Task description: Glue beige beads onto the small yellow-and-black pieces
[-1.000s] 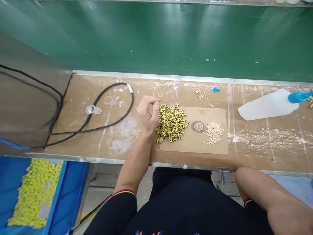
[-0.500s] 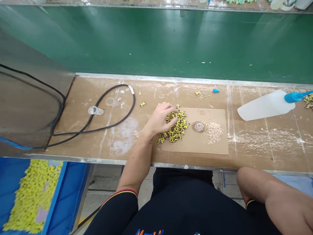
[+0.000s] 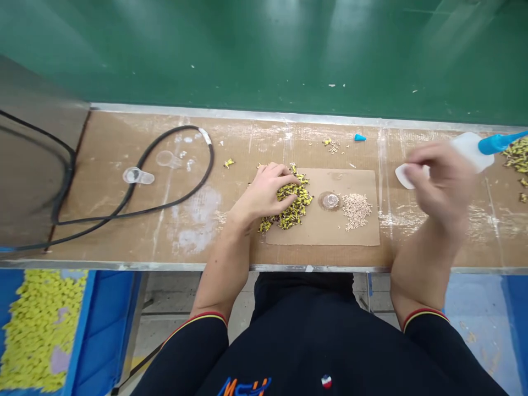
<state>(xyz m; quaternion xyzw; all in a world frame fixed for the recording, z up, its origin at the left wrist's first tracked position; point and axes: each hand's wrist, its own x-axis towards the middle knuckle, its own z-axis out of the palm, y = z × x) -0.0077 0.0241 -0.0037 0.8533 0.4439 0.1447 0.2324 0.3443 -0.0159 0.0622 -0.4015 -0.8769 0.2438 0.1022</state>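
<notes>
My left hand (image 3: pixel 268 190) lies on a heap of small yellow-and-black parts (image 3: pixel 292 201) at the left end of a cardboard sheet (image 3: pixel 330 231), fingers curled into the heap. To the heap's right sit a small clear round cap (image 3: pixel 330 201) and a little pile of beige pins (image 3: pixel 357 209). My right hand (image 3: pixel 443 179) is raised over the bench at the right, smeared by motion, just in front of a white squeeze bottle (image 3: pixel 468 148) with a blue nozzle (image 3: pixel 497 142). Whether it holds anything is not visible.
A black cable (image 3: pixel 165 181) loops over the left of the brown bench (image 3: pixel 124 231), beside two clear plastic pieces (image 3: pixel 138 176). A green belt (image 3: pixel 264 55) runs behind. A blue bin of yellow parts (image 3: pixel 37 324) stands below left. More yellow-and-black parts (image 3: pixel 515 157) lie far right.
My left hand dropped from a raised pinch onto the heap, leaving one yellow part on the bench to the left. My right arm rose from my lap to the bottle.
</notes>
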